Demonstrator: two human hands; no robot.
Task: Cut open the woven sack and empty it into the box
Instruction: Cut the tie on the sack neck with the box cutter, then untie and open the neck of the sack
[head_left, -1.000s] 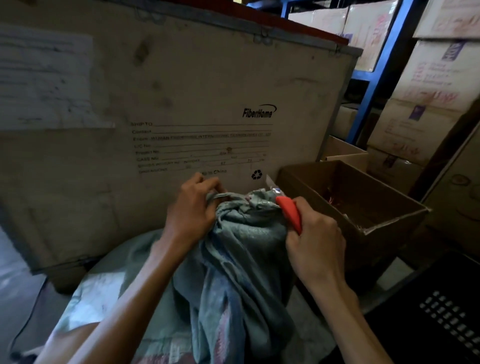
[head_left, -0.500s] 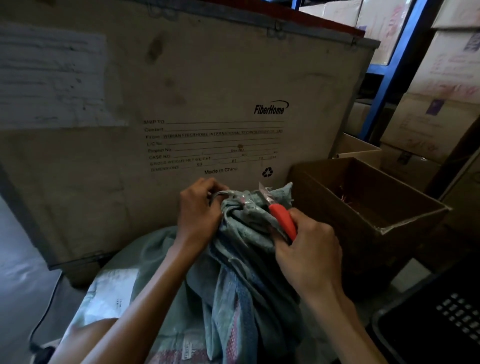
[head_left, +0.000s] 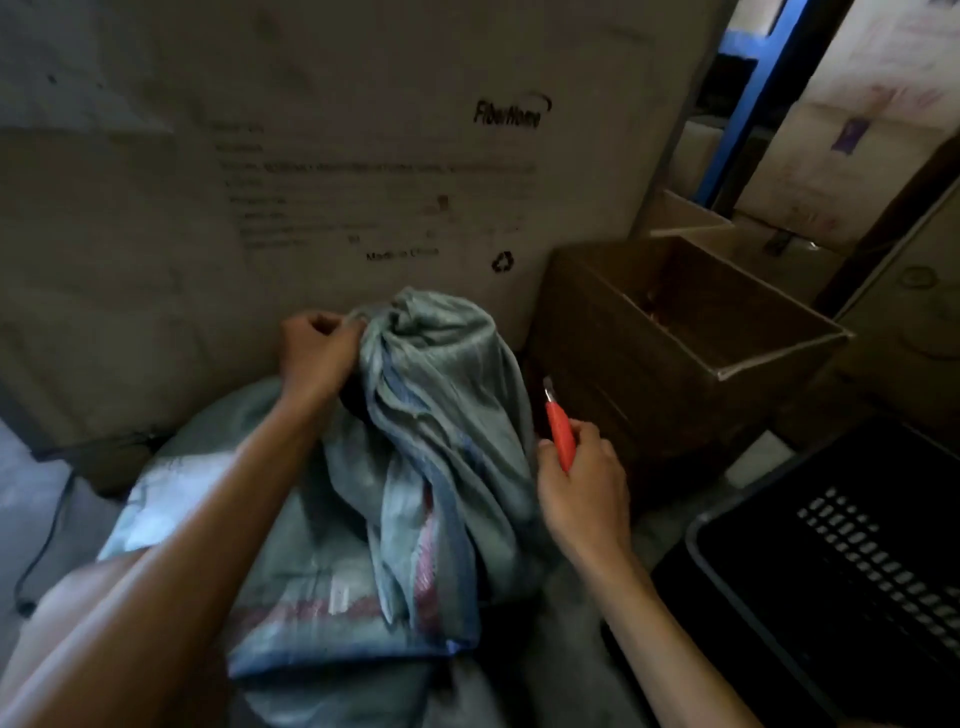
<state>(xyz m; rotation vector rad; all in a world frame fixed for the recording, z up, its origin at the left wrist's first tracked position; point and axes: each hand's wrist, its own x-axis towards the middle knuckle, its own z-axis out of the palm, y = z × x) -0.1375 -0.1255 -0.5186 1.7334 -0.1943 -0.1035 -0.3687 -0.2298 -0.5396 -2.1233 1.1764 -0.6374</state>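
Now that the right hand (head_left: 582, 483) has drawn the red utility knife (head_left: 561, 434) away from the gathered neck, where half a second ago its blade was working, the cutting looks finished or paused. The left hand (head_left: 317, 356) stays clenched on the bunched top of the woven sack (head_left: 431, 415), which stands between the two hands. The right is closed around the knife handle, blade up, and the open cardboard box (head_left: 727, 374) waits just beyond it, so tipping likely comes next.
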